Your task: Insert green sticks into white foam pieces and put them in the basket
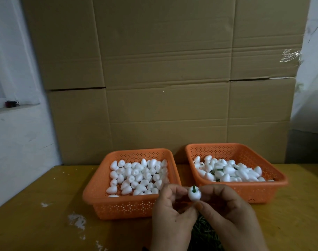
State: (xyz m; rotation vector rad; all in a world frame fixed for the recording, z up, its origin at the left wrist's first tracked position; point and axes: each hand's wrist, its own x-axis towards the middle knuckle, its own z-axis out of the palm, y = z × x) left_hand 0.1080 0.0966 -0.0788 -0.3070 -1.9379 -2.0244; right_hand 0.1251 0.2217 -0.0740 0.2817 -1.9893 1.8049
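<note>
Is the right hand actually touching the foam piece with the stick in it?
Touching. In the head view the right hand's fingertips pinch the foam piece from its right side, no gap showing, with the green stick poking out of its top.

Stacked cardboard boxes (163, 78) form the backdrop behind a yellow table (37, 223). White wall (18, 142) at left; small dark object (11, 104) on its ledge.

No readable text, label, brand, number or sign anywhere: none on the plain brown cardboard boxes (163, 69), none on the two orange baskets (118, 207), none on the yellow bench (46, 223) or the white wall (18, 133).
</note>
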